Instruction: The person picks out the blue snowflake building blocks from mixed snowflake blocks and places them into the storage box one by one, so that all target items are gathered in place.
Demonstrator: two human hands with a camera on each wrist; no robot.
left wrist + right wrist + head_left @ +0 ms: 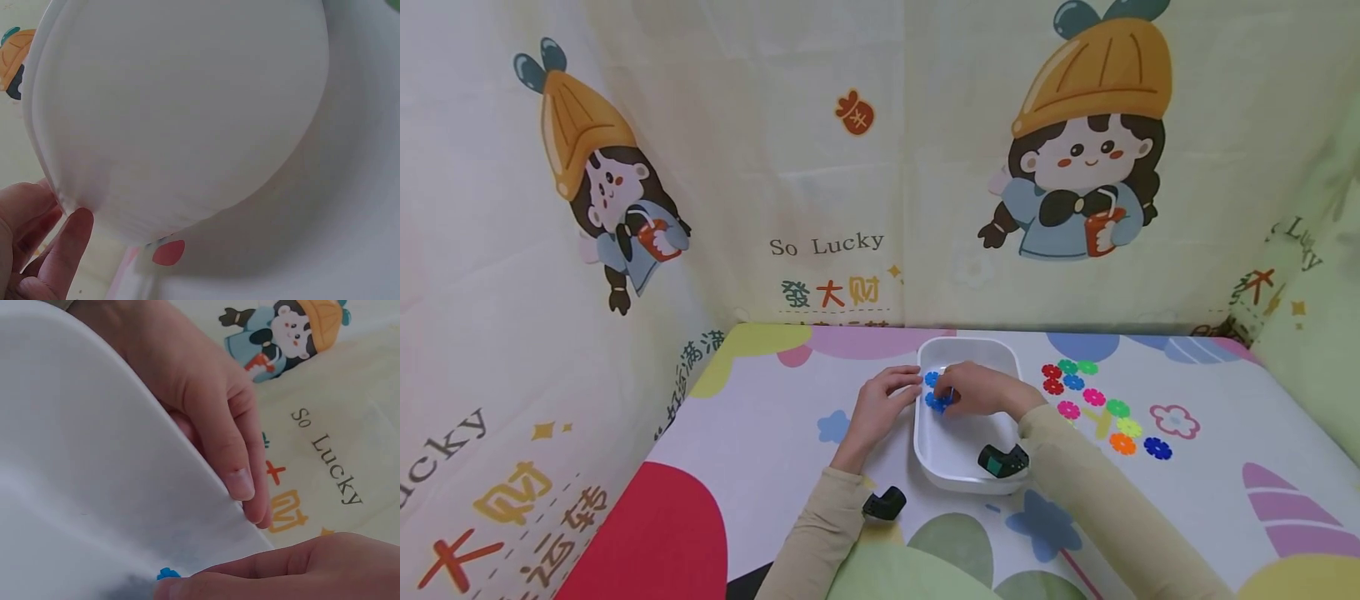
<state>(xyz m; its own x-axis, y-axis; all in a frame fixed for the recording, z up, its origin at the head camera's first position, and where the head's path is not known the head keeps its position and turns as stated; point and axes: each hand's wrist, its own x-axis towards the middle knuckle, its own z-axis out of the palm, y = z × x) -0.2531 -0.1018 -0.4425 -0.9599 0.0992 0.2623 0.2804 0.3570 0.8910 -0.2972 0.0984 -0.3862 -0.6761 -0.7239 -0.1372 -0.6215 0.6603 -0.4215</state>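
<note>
A white plastic basin (925, 450) stands on the table, with blue flower-shaped pieces (932, 379) inside near its far left. My right hand (977, 387) reaches into it, fingers bent down and pinching a blue flower-shaped piece (167, 573) beside the thumb tip; its fingertips are partly hidden. My left hand (880, 410) rests against the basin's left rim from outside. In the left wrist view the fingertips (78, 219) of that hand touch the basin's outer wall, and its fingers look extended rather than curled round the rim.
Right of the basin lie several loose flower-shaped pieces, among them red (1052, 386), pink (1068, 410), orange (1123, 444) and dark blue (1157, 448). The patterned tablecloth (775, 433) meets printed curtains (737, 167) behind and at both sides. Black wrist cameras (1002, 460) sit on both forearms.
</note>
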